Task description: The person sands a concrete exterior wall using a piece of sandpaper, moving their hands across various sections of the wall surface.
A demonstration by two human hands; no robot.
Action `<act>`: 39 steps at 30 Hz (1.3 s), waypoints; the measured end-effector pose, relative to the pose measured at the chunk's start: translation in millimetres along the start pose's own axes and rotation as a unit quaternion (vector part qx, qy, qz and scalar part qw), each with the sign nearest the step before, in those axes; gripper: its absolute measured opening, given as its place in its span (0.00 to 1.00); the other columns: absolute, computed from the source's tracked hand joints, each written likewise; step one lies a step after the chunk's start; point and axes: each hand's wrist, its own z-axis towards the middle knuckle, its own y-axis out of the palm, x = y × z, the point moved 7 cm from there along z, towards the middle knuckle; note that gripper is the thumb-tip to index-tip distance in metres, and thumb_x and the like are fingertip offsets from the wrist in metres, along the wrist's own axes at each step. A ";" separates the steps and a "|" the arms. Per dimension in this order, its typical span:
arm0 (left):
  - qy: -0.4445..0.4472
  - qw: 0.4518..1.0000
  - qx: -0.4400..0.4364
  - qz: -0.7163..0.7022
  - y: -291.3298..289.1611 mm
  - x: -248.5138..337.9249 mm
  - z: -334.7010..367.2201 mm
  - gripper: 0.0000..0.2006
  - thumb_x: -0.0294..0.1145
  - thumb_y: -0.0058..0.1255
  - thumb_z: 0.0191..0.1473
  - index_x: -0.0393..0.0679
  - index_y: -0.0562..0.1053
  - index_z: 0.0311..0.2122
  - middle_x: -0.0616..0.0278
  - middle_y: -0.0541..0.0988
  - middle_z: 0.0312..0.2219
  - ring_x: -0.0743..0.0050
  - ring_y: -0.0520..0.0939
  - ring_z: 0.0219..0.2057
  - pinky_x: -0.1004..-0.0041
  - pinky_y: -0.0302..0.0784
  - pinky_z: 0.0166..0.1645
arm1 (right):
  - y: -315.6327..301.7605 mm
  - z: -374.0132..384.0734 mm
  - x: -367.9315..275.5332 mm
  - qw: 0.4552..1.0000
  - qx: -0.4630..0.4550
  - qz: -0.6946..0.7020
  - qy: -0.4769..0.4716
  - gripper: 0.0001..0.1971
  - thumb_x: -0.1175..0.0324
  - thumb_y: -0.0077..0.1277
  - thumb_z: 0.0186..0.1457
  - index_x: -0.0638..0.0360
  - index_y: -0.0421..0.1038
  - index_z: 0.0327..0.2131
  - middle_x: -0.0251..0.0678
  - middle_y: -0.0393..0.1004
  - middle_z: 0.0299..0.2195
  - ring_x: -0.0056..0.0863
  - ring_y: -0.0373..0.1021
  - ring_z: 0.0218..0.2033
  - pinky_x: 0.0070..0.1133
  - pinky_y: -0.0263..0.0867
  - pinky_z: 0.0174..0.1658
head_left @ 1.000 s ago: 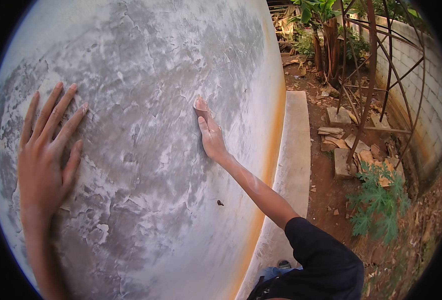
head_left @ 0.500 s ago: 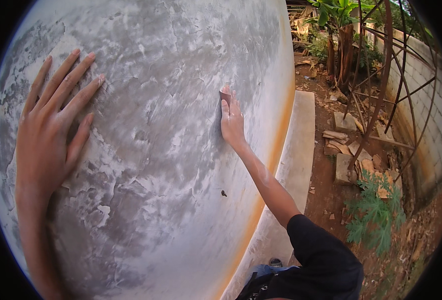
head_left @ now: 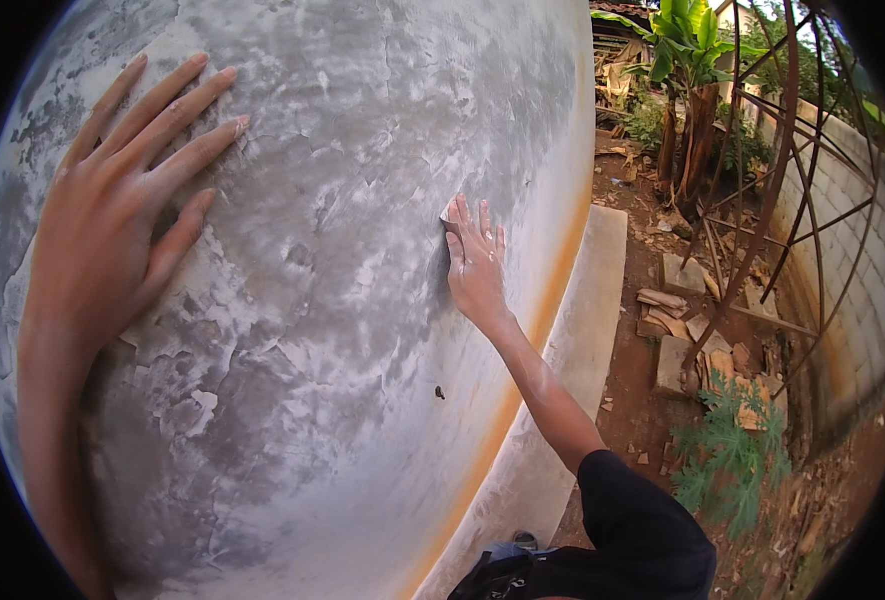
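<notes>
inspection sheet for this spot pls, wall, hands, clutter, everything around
surface: grey and white mottled plaster wall, patchy and flaking, with an orange band along its base
job's things: small pale sanding pad pressed to the wall under the right hand
clutter: broken slabs and scrap pieces on the bare soil
grippers: left hand flat on the wall, fingers spread; right hand flat on the pad
cables: nothing seen
surroundings: concrete ledge at the wall's foot, rusty metal frame, block wall, leafy plants
</notes>
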 end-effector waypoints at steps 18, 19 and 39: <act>0.000 1.000 -0.002 -0.009 1.7 -0.6 -4.6 0.23 0.28 0.53 0.53 0.47 0.75 0.57 0.67 0.65 0.66 0.59 0.57 0.70 0.56 0.48 0.75 | 0.7 -2.0 -16.7 1.000 0.003 0.019 0.007 0.25 0.64 0.34 0.72 0.58 0.53 0.69 0.30 0.43 0.74 0.42 0.32 0.75 0.44 0.32 0.73; -0.004 1.000 0.000 -0.005 1.1 -1.3 -5.0 0.23 0.28 0.53 0.53 0.48 0.75 0.56 0.67 0.65 0.66 0.59 0.57 0.70 0.56 0.49 0.75 | -5.8 17.1 -11.4 0.999 0.018 0.031 0.013 0.26 0.64 0.34 0.72 0.58 0.52 0.69 0.31 0.43 0.74 0.42 0.32 0.75 0.44 0.32 0.73; -0.001 1.000 0.000 -0.004 2.5 0.4 -6.9 0.22 0.30 0.54 0.55 0.50 0.75 0.56 0.69 0.66 0.66 0.61 0.57 0.70 0.56 0.49 0.75 | 1.3 -21.5 -20.2 1.000 -0.012 0.005 -0.025 0.26 0.64 0.34 0.72 0.55 0.50 0.70 0.33 0.42 0.74 0.46 0.32 0.74 0.45 0.35 0.72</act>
